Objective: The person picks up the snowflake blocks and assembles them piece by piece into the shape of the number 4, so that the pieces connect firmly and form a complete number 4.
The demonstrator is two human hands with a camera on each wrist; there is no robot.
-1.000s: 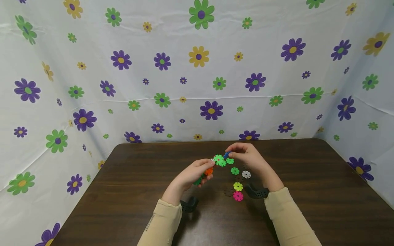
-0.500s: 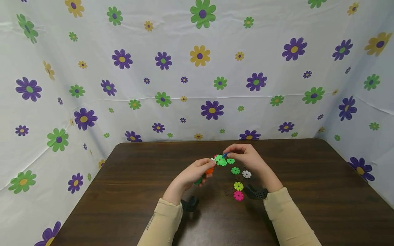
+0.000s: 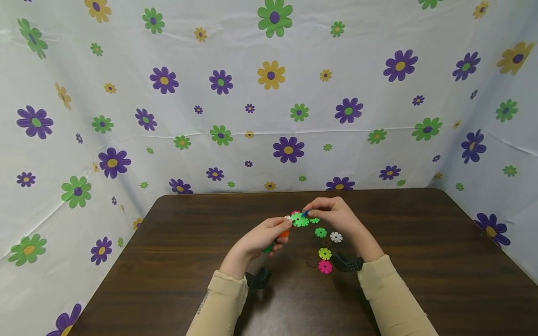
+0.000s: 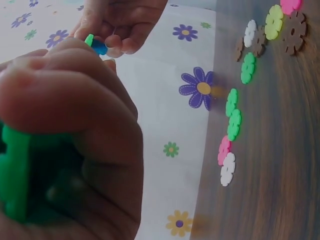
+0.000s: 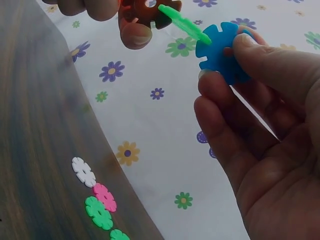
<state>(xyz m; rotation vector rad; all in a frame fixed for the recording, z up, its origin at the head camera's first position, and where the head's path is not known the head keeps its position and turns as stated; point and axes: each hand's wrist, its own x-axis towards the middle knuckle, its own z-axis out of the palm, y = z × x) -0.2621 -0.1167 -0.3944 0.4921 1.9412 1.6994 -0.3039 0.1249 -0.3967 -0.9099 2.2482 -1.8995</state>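
Observation:
Over the table's far half, my left hand (image 3: 258, 240) grips a joined group of notched plastic discs. An orange disc (image 5: 147, 14) and a bright green disc (image 5: 185, 24) jut from its fingers in the right wrist view; a green disc (image 4: 15, 175) shows inside its curled fingers in the left wrist view. My right hand (image 3: 334, 214) pinches a blue disc (image 5: 220, 52) between thumb and fingers. The blue disc's notched edge meets the tip of the bright green disc, the two standing at an angle. The rest of the held group is hidden by the left hand.
Loose discs lie flat on the dark wooden table (image 3: 189, 261): a yellow one (image 3: 325, 254), a pink one (image 3: 325, 267), a white one (image 3: 336, 237), a green one (image 3: 321, 232) and several brown ones. A flowered cloth (image 3: 235, 107) hangs behind the table.
My right hand has shifted slightly left, bringing the blue disc from beside the bright green disc to its edge. The left hand has stayed nearly in place.

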